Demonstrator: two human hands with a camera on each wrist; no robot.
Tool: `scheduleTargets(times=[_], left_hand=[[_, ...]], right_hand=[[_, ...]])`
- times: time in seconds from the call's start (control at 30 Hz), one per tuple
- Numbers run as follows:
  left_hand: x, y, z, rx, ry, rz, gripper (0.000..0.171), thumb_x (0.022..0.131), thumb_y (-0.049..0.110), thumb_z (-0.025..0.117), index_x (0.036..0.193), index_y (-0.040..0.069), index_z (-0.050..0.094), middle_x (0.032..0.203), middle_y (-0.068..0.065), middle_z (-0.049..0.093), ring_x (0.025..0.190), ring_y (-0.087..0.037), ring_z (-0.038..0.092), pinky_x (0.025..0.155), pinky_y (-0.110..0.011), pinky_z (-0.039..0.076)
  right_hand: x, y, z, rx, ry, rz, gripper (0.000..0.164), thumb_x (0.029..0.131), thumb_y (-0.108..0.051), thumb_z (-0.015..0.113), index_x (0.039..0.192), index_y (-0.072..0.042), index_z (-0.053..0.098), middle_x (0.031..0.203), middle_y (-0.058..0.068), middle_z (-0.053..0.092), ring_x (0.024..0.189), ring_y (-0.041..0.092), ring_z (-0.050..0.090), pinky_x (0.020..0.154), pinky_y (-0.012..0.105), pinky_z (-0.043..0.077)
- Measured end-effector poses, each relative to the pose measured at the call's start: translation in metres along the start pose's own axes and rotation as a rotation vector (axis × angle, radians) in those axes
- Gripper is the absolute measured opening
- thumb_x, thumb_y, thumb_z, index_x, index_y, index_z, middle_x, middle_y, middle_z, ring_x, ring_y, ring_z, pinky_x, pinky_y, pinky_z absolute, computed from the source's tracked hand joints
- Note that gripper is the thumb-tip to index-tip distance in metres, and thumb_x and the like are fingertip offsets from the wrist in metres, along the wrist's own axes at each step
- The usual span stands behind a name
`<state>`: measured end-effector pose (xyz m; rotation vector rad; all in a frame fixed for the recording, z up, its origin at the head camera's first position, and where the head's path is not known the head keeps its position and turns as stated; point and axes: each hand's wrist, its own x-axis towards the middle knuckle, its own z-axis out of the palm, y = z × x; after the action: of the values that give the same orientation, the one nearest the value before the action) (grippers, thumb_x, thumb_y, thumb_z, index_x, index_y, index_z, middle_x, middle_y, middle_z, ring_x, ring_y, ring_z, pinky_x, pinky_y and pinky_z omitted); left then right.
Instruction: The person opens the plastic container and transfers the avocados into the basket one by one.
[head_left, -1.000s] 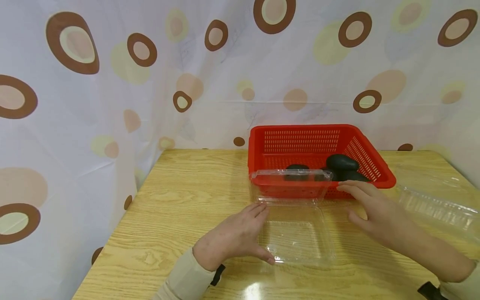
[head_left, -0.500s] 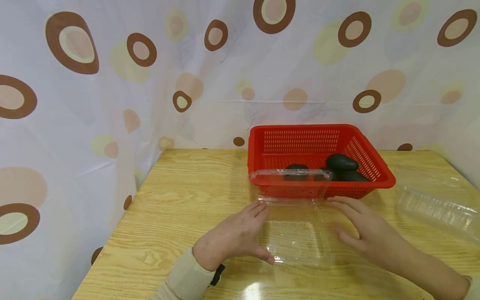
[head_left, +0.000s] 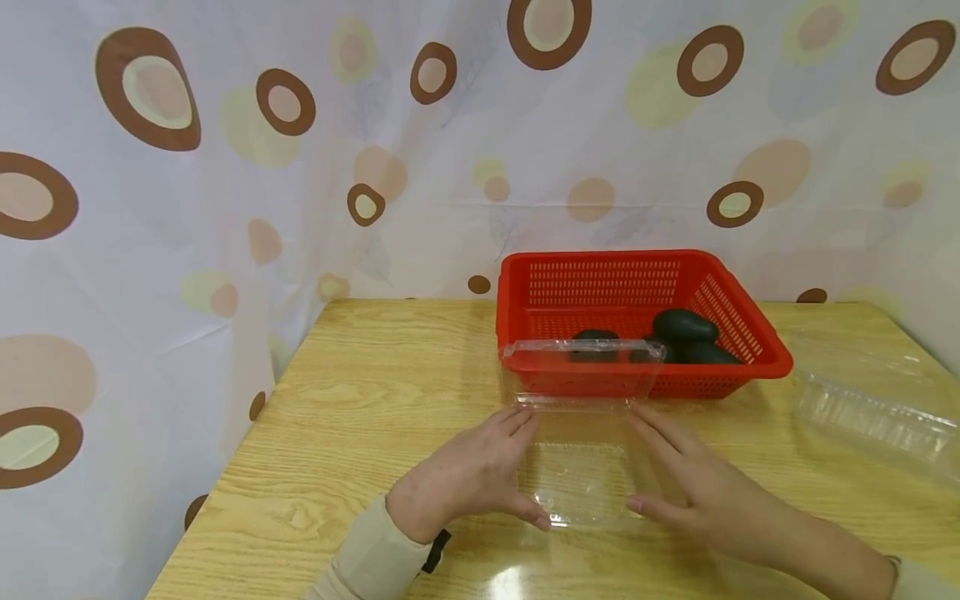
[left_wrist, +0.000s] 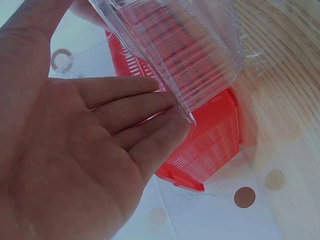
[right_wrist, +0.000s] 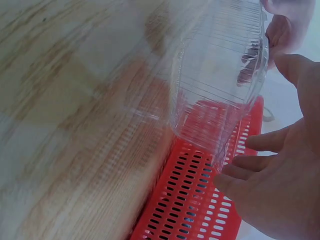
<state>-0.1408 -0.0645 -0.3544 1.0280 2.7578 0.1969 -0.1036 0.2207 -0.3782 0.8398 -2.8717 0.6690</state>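
A clear plastic clamshell box (head_left: 577,487) lies on the wooden table, its hinged lid (head_left: 581,350) raised at the far side. My left hand (head_left: 468,479) lies along the box's left side with fingers extended. In the left wrist view its fingertips (left_wrist: 177,127) touch the box's rim. On the opposite side is my right hand (head_left: 708,492), fingers stretched out and thumb apart, at the box's right edge. The right wrist view shows its fingertips (right_wrist: 225,181) close to the rim; whether they touch cannot be told. Neither hand grips anything.
Behind the lid stands a red perforated basket (head_left: 600,283) with several dark green oval fruits (head_left: 684,325), possibly avocados. Another clear plastic box (head_left: 873,421) is at the table's right side. A patterned curtain (head_left: 442,167) hangs behind the table.
My right hand has moved left and slightly down, from beside the basket's front right to the box's right edge. The left hand and the box have stayed in place.
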Motion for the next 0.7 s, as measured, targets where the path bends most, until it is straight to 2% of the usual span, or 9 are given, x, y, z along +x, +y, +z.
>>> scheduleTargets(times=[0.13, 0.43, 0.7], left_hand=[[0.001, 0.000, 0.001, 0.004, -0.004, -0.003, 0.116, 0.070, 0.069, 0.076, 0.154, 0.002, 0.032, 0.162, -0.012, 0.031, 0.151, -0.026, 0.028, 0.121, -0.036, 0.030], [0.000, 0.000, 0.001, 0.013, -0.003, -0.003, 0.117, 0.070, 0.069, 0.076, 0.154, 0.002, 0.031, 0.162, -0.012, 0.030, 0.151, -0.026, 0.028, 0.121, -0.035, 0.029], [0.000, 0.001, 0.000, 0.011, 0.004, 0.003, 0.115, 0.070, 0.068, 0.076, 0.154, 0.002, 0.032, 0.161, -0.012, 0.031, 0.151, -0.026, 0.028, 0.122, -0.035, 0.029]], right_hand=[[0.001, -0.001, 0.004, -0.035, -0.020, -0.021, 0.088, 0.091, -0.050, 0.066, 0.159, -0.017, 0.022, 0.164, 0.008, 0.022, 0.142, 0.035, 0.037, 0.101, 0.056, 0.048], [0.008, -0.004, 0.008, -0.058, -0.022, -0.056, 0.090, 0.090, -0.052, 0.066, 0.158, -0.012, 0.024, 0.164, 0.012, 0.023, 0.142, 0.038, 0.036, 0.103, 0.055, 0.047], [0.011, -0.003, 0.012, -0.097, -0.083, -0.033, 0.098, 0.088, -0.062, 0.062, 0.159, -0.011, 0.019, 0.166, 0.014, 0.017, 0.147, 0.040, 0.027, 0.110, 0.056, 0.039]])
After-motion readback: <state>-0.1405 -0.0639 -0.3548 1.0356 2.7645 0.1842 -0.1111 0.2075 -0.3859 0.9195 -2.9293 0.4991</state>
